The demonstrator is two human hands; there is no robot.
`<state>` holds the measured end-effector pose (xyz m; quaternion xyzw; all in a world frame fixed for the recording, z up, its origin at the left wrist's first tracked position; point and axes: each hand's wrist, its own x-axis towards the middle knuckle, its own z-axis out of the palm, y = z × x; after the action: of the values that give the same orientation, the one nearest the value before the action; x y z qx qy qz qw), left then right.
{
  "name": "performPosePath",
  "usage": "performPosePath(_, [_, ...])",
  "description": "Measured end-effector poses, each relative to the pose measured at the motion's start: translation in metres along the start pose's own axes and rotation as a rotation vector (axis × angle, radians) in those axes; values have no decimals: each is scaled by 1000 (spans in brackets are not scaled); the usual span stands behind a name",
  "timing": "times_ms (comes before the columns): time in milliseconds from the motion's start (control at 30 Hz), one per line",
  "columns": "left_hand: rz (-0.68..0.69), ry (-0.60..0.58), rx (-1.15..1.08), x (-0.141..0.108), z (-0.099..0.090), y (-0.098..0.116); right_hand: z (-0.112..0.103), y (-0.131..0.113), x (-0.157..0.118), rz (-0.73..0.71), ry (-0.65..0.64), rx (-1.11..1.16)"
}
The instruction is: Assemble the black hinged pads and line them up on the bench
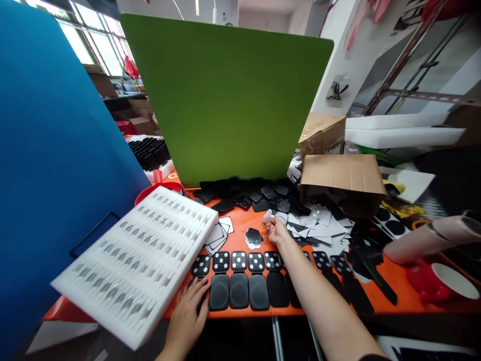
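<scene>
My left hand (188,313) rests with fingers apart at the orange table's front edge, beside the leftmost black folding case (200,265). My right hand (276,230) reaches farther over the table, its fingers closed on a small whitish piece (268,216) too small to name. Under my right forearm runs a row of opened black cases; each upper flap has white dots, and some lower halves (239,291) show a round mark. A small stack of dark rounded pieces (254,236) lies left of my right hand.
A white slotted foam tray (139,260) stands at left, near white square cards (218,235). Black parts (259,195) pile before a green panel (233,100). White papers (323,228), a cardboard box (341,173), a pink bottle (432,238) and a red mug (443,281) are at right.
</scene>
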<state>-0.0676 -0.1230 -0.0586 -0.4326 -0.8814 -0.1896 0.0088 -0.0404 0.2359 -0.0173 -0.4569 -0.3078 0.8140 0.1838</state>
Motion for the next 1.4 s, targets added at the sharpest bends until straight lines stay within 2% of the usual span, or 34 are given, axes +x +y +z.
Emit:
performPosePath(133, [12, 17, 2, 0, 1, 0, -23, 7, -19, -147, 44, -172])
performPosePath(267, [29, 19, -3, 2, 0, 1, -36, 22, -37, -322, 18, -442])
performPosePath(433, [35, 15, 14, 3, -2, 3, -17, 35, -39, -493, -91, -825])
performPosePath(567, [15, 12, 13, 3, -5, 7, 3, 36, -32, -533, -126, -1038])
performPosePath(700, [-1, 19, -25, 3, -5, 6, 9, 33, -33, -566, -131, -1124])
performPosePath(833, [-21, 92, -99, 3, -11, 11, 1, 25, -42, -547, -138, -1095])
performPosePath(900, [-56, 125, -206, 9, -17, 24, -6, 22, -52, -470, -192, -1065])
performPosePath(967, [-134, 87, -409, 21, -23, 44, -16, 22, -66, -375, -277, -1026])
performPosePath(1100, [-363, -117, -1022, 51, -18, 95, -38, 36, -109, -237, -444, -886])
performPosePath(1200, [-409, -269, -1268, 64, -3, 127, -61, 47, -140, -132, -568, -733])
performPosePath(1300, [-342, -368, -1309, 65, 12, 154, -91, 46, -159, -233, -485, -835])
performPosePath(1400, [-205, -484, -1270, 64, 22, 181, -131, 27, -170, -363, -380, -1016])
